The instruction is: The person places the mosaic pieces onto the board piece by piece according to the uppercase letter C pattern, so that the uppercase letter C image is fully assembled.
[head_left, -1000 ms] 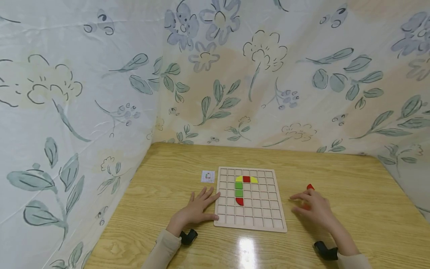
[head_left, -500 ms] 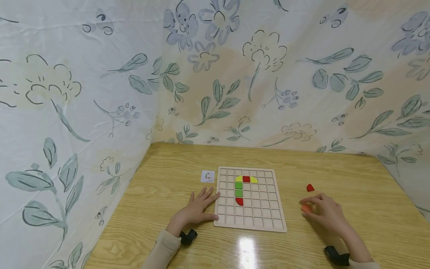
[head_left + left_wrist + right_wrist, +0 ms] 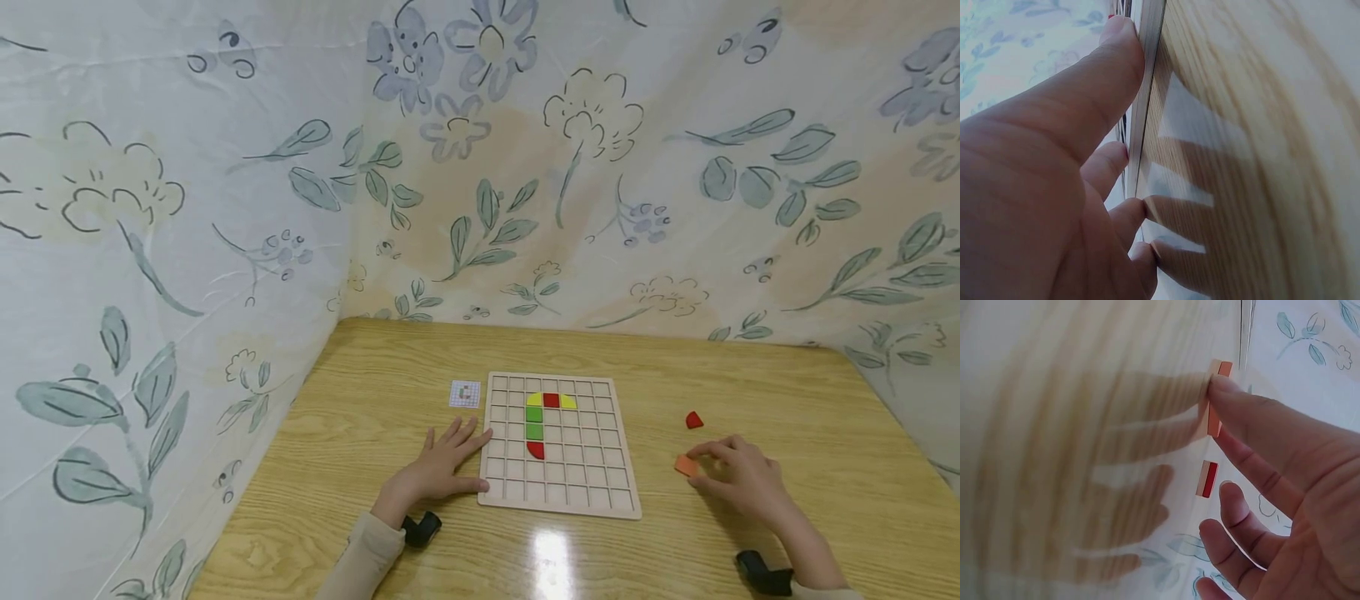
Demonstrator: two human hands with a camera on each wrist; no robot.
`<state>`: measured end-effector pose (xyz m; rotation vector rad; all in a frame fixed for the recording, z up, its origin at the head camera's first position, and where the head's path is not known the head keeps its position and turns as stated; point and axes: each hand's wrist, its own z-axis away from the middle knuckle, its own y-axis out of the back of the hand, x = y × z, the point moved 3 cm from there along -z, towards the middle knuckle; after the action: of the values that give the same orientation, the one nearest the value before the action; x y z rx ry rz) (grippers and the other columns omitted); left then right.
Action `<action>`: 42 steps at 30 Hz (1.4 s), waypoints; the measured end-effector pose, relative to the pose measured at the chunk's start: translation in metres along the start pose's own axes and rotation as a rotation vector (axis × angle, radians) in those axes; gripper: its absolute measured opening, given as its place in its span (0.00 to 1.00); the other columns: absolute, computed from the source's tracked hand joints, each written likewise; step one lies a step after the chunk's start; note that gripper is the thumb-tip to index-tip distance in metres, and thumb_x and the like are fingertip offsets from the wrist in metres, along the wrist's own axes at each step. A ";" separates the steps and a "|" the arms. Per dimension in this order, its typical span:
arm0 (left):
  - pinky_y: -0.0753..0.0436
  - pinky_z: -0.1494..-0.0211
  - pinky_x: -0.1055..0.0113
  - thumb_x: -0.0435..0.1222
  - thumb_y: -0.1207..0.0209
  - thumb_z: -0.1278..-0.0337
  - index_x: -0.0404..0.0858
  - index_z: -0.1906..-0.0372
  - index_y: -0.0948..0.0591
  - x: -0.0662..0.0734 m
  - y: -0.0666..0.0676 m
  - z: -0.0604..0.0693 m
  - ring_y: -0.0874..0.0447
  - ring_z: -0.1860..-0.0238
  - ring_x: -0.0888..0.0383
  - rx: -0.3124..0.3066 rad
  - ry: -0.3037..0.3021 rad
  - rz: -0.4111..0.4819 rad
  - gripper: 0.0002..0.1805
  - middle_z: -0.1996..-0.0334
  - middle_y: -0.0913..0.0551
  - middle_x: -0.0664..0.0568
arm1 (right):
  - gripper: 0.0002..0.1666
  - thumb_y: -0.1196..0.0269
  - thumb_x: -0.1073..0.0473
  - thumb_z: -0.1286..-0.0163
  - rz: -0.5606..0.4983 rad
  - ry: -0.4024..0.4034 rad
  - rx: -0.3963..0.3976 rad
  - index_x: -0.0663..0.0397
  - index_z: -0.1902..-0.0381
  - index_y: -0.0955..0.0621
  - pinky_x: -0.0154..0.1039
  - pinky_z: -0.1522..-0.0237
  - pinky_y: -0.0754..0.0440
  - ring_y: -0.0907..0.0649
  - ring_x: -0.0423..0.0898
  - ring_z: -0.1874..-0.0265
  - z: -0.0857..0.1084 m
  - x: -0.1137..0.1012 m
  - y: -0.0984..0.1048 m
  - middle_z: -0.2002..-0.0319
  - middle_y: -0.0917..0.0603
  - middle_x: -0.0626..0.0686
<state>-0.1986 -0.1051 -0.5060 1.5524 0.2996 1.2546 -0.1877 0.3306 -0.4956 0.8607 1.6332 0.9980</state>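
A pale wooden grid board (image 3: 588,457) lies on the table. Set in its cells are two green squares (image 3: 534,422), a red square (image 3: 551,401), two yellow quarter-round tiles (image 3: 568,403) and a red quarter-round tile (image 3: 536,451). My left hand (image 3: 432,469) lies spread, thumb and fingertips touching the board's left edge. To the right of the board, my right hand (image 3: 738,477) pinches an orange square tile (image 3: 685,466) between thumb and index finger, low at the tabletop. Its other fingers hang loosely bent. A loose red quarter-round tile (image 3: 1209,479) lies just beyond.
A small printed card (image 3: 465,394) with a coloured pattern lies by the board's upper left corner. Flowered cloth (image 3: 480,167) hangs behind and to the left of the wooden table (image 3: 360,367). Black devices (image 3: 762,572) are worn at both wrists.
My right hand has drawn back to the right and nearer, uncovering the loose red tile and more of the orange tile. The left hand and board have stayed put.
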 end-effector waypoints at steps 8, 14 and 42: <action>0.67 0.33 0.34 0.55 0.44 0.44 0.48 0.28 0.46 0.001 0.000 0.000 0.65 0.27 0.41 0.003 -0.001 -0.012 0.42 0.27 0.56 0.44 | 0.13 0.29 0.50 0.48 -0.021 0.019 0.007 0.42 0.65 0.17 0.59 0.67 0.35 0.25 0.53 0.63 0.001 0.003 0.000 0.63 0.24 0.52; 0.66 0.34 0.34 0.54 0.43 0.44 0.47 0.28 0.45 0.002 0.001 0.001 0.64 0.27 0.40 0.005 -0.007 -0.010 0.42 0.27 0.55 0.43 | 0.12 0.28 0.53 0.50 -0.034 0.061 0.035 0.42 0.66 0.17 0.65 0.61 0.38 0.24 0.56 0.62 -0.001 0.002 0.001 0.63 0.23 0.51; 0.67 0.33 0.35 0.55 0.44 0.44 0.47 0.28 0.45 -0.001 -0.002 0.000 0.65 0.27 0.41 0.010 -0.007 -0.004 0.42 0.27 0.56 0.44 | 0.15 0.25 0.55 0.56 -0.021 0.208 0.156 0.42 0.68 0.17 0.58 0.65 0.34 0.27 0.45 0.70 -0.020 -0.028 0.000 0.70 0.26 0.45</action>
<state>-0.1982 -0.1053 -0.5082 1.5633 0.3052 1.2463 -0.1998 0.3014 -0.4811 0.8641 1.9130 0.9812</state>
